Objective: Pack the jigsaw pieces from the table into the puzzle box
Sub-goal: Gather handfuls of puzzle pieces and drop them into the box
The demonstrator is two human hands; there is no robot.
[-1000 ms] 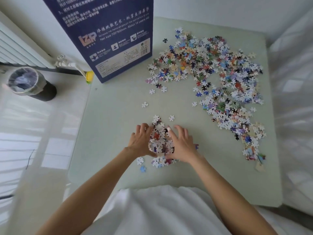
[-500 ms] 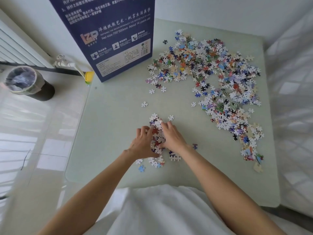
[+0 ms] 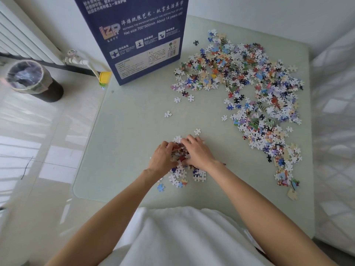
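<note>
A small heap of jigsaw pieces (image 3: 179, 153) lies near the front middle of the pale green table (image 3: 130, 131). My left hand (image 3: 162, 159) and my right hand (image 3: 197, 152) are cupped against it from either side, fingers curled round the pieces and almost meeting over them. More loose pieces (image 3: 182, 177) trail just below my wrists. A large spread of pieces (image 3: 255, 96) covers the back right and right side. The dark blue puzzle box (image 3: 142, 39) stands upright at the back left edge; its opening is out of view.
Single stray pieces (image 3: 167, 114) lie between the heap and the box. A lined waste bin (image 3: 32, 79) stands on the floor to the left, beside a radiator (image 3: 25, 39) with a white pipe. White bedding (image 3: 336, 131) borders the table's right side.
My two hands have closed inward, squeezing the small heap tighter; the fingers, spread apart a second ago, now nearly meet over the pieces. The view has shifted slightly.
</note>
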